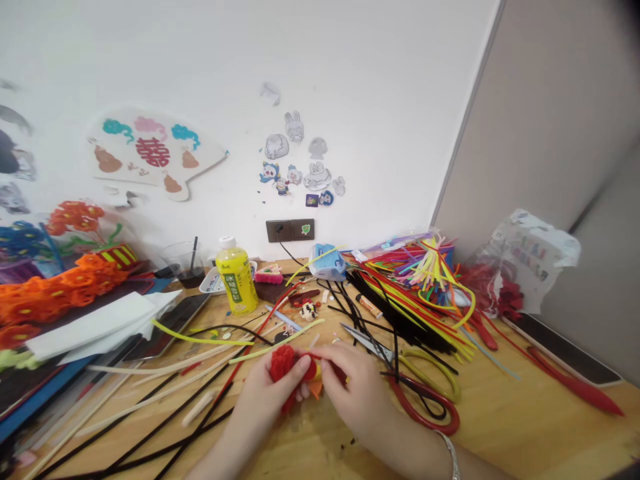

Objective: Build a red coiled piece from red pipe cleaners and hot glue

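Both my hands meet low in the middle of the wooden desk (505,427). My left hand (265,397) is closed round a fuzzy red pipe-cleaner flower (283,362) with a bit of orange and yellow at its base. My right hand (353,387) pinches the same piece from the right, fingers pressed on its red stem. A silver bracelet (453,453) shows on my right wrist. A long lime-green pipe cleaner (200,339) lies just beyond the hands.
Scissors with red handles (425,400) lie right of my hands. A heap of coloured pipe cleaners (420,280) fills the back right. A yellow drink bottle (236,277), a plastic cup (183,263), white sheets (95,323) and orange flowers (45,290) stand at the left. Black and cream strands (150,407) cross the front left.
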### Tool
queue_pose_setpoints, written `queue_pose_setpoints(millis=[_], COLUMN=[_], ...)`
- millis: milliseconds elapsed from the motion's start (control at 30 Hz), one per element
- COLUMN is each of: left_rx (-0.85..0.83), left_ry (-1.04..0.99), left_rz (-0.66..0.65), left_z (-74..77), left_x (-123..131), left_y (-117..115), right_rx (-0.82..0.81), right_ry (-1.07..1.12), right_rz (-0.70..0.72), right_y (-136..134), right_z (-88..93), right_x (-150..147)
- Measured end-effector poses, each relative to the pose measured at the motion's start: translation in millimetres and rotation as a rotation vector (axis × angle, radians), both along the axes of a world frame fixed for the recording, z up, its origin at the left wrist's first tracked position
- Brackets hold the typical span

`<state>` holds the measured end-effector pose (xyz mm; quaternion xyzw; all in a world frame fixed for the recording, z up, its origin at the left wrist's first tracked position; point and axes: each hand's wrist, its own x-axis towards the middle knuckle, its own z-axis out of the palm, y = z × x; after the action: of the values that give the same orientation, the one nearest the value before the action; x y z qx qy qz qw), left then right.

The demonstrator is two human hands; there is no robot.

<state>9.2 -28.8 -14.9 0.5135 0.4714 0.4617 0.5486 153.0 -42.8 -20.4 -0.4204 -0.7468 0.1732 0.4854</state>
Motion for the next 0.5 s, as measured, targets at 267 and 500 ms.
queue_pose_setpoints(millis=[267, 500], left_rx=[0.043, 0.193], left_ry=[0.113, 0.340], left_rz=[0.103, -0.028], left_z=[0.9, 1.0], left_x=[2.2, -1.0], left_y=[-2.0, -2.3], right_rx=[-0.120, -0.113], right_ry=[-0.047, -0.073], right_rz=[-0.074, -0.093], right_y=[-0.8, 1.2], right_z=[-6.3, -1.3], right_x=[-6.3, 0.4])
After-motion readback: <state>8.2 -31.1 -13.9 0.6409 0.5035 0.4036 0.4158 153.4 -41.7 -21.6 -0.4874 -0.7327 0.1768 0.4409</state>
